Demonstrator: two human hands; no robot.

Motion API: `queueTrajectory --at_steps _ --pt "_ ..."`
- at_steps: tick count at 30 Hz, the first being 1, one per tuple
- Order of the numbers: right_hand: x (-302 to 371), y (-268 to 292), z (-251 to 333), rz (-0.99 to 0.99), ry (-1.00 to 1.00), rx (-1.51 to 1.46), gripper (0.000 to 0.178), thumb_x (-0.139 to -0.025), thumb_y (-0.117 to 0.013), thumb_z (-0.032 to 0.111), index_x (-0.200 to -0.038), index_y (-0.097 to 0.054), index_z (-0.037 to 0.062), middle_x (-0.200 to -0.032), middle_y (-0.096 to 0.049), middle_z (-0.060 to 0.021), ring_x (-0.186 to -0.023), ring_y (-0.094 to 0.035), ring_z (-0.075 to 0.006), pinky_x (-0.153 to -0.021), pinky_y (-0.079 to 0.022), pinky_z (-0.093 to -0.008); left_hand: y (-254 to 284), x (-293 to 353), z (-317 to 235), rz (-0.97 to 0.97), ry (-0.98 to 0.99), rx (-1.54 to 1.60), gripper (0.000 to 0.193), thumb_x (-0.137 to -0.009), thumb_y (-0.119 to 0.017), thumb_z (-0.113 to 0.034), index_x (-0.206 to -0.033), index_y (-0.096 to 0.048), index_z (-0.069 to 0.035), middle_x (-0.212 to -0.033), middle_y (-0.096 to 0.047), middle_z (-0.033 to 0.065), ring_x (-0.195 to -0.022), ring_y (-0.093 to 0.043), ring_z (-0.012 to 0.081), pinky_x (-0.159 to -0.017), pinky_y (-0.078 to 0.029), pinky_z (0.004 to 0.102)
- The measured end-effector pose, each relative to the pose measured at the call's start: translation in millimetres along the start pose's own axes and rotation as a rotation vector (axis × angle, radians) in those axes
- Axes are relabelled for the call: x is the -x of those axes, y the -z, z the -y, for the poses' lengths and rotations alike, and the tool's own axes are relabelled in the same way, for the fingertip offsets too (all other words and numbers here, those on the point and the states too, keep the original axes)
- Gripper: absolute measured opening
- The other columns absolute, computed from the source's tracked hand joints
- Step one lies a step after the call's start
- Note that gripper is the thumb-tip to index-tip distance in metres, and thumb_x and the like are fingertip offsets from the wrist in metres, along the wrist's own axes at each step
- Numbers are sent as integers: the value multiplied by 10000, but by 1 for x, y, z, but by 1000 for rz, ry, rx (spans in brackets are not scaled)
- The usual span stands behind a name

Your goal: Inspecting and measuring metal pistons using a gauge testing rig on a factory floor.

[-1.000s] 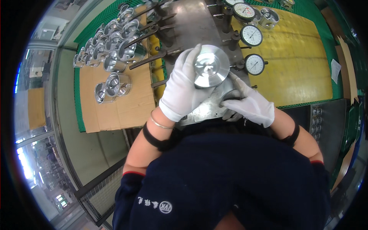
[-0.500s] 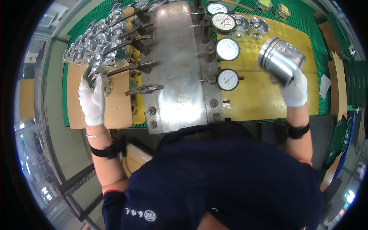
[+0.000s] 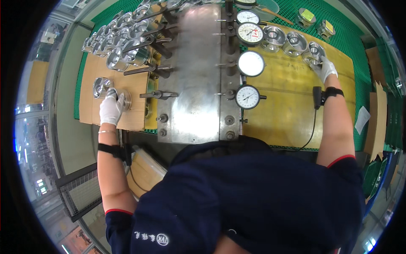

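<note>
My right hand (image 3: 326, 70), in a white glove, has its fingers on a shiny metal piston (image 3: 314, 51). That piston rests on the yellow board at the right end of a short row with two other pistons, the middle one (image 3: 294, 43) and the left one (image 3: 273, 38). Over on the left, my gloved left hand (image 3: 111, 110) closes on a piston (image 3: 126, 100) sitting on the cardboard; the hand covers part of it. Just beyond that hand, another piston (image 3: 102, 87) sits alone on the cardboard.
A steel fixture plate (image 3: 196, 97) runs down the middle, with clamps (image 3: 158, 94) on its left and several dial gauges (image 3: 247, 97) on its right. Many pistons (image 3: 117, 59) crowd the far left. Two pistons with yellow labels (image 3: 305, 18) stand on the green mat. A cable hangs from my right wrist.
My right hand has set its piston down at the end of the row, moving farther away. My left hand has come nearer and onto a piston on the cardboard. The whole view has shifted slightly.
</note>
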State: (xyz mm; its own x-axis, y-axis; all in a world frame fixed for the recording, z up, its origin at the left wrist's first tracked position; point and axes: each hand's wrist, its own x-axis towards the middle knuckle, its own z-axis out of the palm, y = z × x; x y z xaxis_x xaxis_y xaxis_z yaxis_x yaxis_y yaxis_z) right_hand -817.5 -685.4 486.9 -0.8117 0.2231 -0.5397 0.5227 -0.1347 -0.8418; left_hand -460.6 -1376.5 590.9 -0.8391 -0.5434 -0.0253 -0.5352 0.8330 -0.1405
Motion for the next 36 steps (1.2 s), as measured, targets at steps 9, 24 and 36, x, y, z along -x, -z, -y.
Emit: queueTrajectory --at_steps 9,24,36 --pt "193 -80 9 314 575 -77 339 -1000 -538 162 -1294 -566 -4 -1262 -620 -137 -936 -693 -212 -861 -572 -331 100 102 -41 -140 105 1208 288 -973 -588 -231 -983 -698 35 -816 -668 50 -682 -595 99 -642 -480 240" --pt "396 -224 -58 731 1093 1045 827 -708 -822 198 -1442 -451 106 -1282 -531 -217 -1071 -605 -415 -893 -532 -462 94 106 -128 125 -700 697 690 -740 -797 -151 -1356 -519 -8 -1104 -663 226 -980 -654 419 -894 -531 404" --pt "395 -181 -80 842 -25 512 873 -916 -669 159 -1586 -119 52 -1189 -642 -193 -903 -713 -250 -780 -608 -349 51 74 -174 -235 -969 797 974 -669 -883 -247 -1469 -377 -18 -1296 -516 231 -1132 -561 434 -975 -485 472"
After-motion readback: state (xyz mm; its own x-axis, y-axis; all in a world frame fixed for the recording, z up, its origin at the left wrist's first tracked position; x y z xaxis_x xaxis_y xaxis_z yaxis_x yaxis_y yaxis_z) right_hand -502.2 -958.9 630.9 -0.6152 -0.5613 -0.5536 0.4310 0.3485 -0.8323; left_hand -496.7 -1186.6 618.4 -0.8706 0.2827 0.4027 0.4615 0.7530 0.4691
